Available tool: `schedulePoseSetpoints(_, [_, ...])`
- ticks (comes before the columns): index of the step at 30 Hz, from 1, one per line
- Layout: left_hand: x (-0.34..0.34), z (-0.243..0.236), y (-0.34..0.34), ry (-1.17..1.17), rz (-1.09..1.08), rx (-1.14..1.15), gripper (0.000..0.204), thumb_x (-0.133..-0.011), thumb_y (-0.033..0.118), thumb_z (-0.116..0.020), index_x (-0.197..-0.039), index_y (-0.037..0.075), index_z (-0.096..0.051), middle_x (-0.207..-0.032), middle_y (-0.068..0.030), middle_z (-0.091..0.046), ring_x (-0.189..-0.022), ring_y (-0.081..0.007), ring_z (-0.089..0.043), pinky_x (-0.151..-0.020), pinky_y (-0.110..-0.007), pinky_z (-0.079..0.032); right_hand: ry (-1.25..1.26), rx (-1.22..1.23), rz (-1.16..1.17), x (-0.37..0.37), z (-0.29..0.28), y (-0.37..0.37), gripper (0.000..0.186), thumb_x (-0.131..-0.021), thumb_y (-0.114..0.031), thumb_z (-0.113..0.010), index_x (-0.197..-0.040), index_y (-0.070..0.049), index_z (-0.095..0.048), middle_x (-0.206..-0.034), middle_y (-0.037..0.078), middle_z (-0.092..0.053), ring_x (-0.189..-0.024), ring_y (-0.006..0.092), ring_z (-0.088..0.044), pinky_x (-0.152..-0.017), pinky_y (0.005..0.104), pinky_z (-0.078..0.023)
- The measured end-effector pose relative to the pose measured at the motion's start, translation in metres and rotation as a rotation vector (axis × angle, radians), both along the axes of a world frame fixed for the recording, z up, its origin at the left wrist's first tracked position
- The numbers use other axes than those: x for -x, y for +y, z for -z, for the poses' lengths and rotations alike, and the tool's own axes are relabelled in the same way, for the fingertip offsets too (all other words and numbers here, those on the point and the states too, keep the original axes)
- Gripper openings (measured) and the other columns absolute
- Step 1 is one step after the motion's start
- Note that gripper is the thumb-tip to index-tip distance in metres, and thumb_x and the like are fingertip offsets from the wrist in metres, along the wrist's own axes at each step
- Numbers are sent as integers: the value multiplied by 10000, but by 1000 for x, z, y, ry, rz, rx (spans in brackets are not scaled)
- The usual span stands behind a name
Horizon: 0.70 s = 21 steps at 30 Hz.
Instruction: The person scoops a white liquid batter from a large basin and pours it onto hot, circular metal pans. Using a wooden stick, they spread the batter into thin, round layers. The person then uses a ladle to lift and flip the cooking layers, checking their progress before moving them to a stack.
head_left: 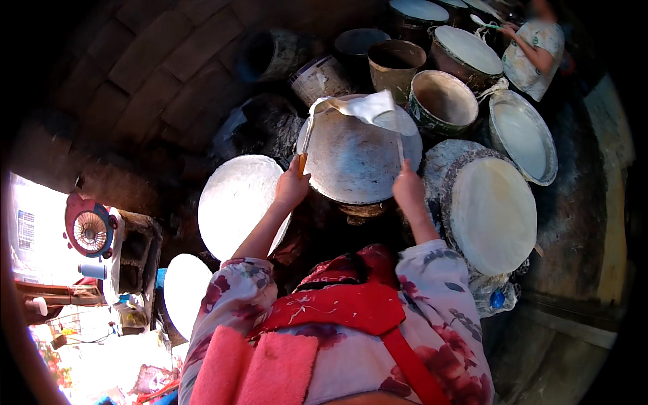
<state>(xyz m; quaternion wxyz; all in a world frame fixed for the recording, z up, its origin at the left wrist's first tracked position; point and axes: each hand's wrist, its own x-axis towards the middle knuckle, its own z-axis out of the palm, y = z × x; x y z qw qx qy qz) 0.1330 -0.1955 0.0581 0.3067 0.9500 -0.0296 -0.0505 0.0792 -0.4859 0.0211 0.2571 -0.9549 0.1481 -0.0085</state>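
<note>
Ahead of me is a wide round greyish metal surface (354,165), smeared white with a bluish middle. My left hand (291,183) is closed round the yellow handle of a thin tool (308,138) at its left side. Closed as well, my right hand (409,189) grips a thin pale stick (399,143) at the right side. Both shafts point away from me, toward a soft white sheet (364,108) that stretches between their far ends over the surface's far part. The sheet is blurred and I cannot tell exactly how the tools hold it.
Large white-topped rounds stand at left (239,202) and right (494,212). Beyond are a brown bucket (396,57), a green-sided tub (442,101) and a tilted pale basin (523,135). Another person (536,54) holds a white ladle (482,21). A fan (90,229) stands at far left.
</note>
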Motion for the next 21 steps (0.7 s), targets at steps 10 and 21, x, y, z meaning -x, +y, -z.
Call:
schedulePoseSetpoints(10, [33, -21, 10, 71, -110, 86, 638, -828, 213, -634, -1379, 37, -365, -1233, -204, -551, -1105, -289, -566, -918, -345, -439, 81, 66, -111, -14, -19, -15, 495, -869, -100, -416, -1338, 44, -352, -896, 233, -641, -817, 383, -635, -705, 482, -500])
schedulePoseSetpoints(21, [67, -20, 21, 170, -238, 196, 630, -832, 220, -624, -1374, 35, -362, -1166, -245, -576, -1119, -332, -553, -941, -371, -426, 20, 112, -206, -44, -11, -31, 488, -876, -99, -421, -1329, 65, -345, -807, 189, -656, -712, 363, -645, -635, 463, -514])
